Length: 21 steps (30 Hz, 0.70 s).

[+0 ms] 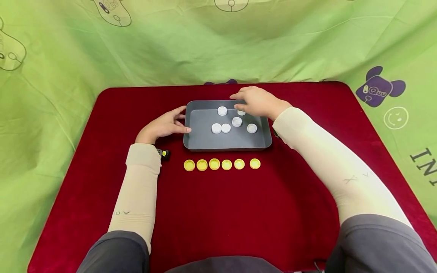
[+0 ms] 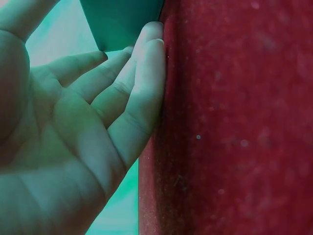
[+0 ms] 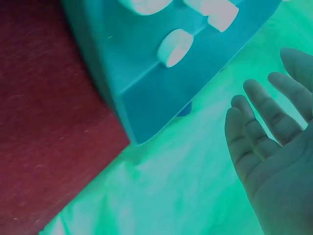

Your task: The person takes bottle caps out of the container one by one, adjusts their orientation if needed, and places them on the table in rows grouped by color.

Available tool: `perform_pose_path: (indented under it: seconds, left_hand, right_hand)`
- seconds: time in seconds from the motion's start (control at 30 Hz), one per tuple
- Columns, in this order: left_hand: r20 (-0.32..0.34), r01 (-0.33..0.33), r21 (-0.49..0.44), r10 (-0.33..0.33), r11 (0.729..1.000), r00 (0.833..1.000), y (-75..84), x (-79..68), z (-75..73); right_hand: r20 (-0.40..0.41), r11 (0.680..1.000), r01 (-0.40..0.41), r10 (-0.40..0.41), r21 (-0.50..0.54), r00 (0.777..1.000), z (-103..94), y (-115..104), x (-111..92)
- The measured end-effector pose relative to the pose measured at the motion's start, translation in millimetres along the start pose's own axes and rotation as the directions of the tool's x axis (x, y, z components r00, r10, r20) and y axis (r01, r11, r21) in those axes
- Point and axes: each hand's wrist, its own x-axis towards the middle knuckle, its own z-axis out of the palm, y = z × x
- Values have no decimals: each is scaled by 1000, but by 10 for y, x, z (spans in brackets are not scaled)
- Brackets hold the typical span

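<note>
A grey rectangular tray (image 1: 201, 142) holds several round white caps (image 1: 252, 128). At its left end is my left hand (image 1: 164, 125), thumb by the rim and fingers spread along the outer side. The left wrist view shows the left hand's fingers (image 2: 146, 78) nearly straight beside the tray's corner (image 2: 124, 24); firm contact cannot be told. Over the tray's far right part hovers my right hand (image 1: 259, 102), partly covering one white cap (image 1: 241, 113). In the right wrist view, the right hand (image 3: 279, 142) has extended fingers with nothing between them, apart from the tray.
In front of the tray, several yellow caps (image 1: 214, 164) lie in a row on the red tablecloth (image 1: 218, 212). A small black device (image 1: 164, 154) is at the left wrist. Green printed fabric (image 1: 177, 49) hangs behind the table's far edge and at both sides.
</note>
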Motion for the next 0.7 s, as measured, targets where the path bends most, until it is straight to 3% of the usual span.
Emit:
perform_pose_path:
  seconds: [0.3,0.53,0.7]
  left_hand:
    - [-3,4,-21,-4,1000,1000,-18,23,-3]
    - [-28,7,-26,-8,1000,1000,-280,165,-19]
    - [-55,-11,-27,9,1000,998,-332,191,-5]
  right_hand:
    - [30,1000,13,-14,12,999,11,-109,194]
    - [71,1000,6,-6,4,997,119,-164,311]
    - [50,1000,13,-12,-10,999,150,-186,348]
